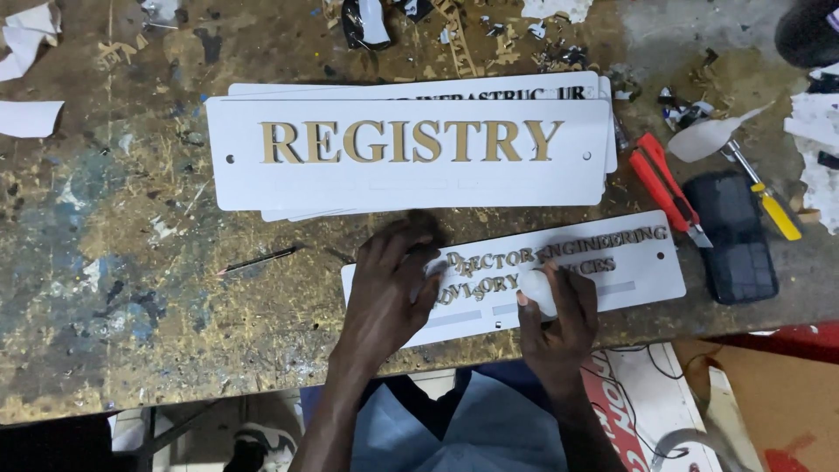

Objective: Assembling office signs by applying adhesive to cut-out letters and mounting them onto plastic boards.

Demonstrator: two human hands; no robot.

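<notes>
I have two hands on one white sign [647,262] that lies at the near edge of the workbench [131,288]. My left hand [384,293] lies flat on the left part of this sign, fingers spread and pressing down. My right hand [555,319] is closed around a small white piece [535,288], which touches the sign near the lower row of raised letters. These letters are in two rows, and some sit crooked.

Behind it is a stack of white signs [411,153] with gold letters on the top one; I count at least three edges, but the exact number I cannot tell.

To the right lie one red cutter knife [664,183], one black phone [734,236] and one screwdriver with yellow handle [765,197]. One thin pencil [258,259] lies to the left. Many paper scraps [31,118] are around the bench.
</notes>
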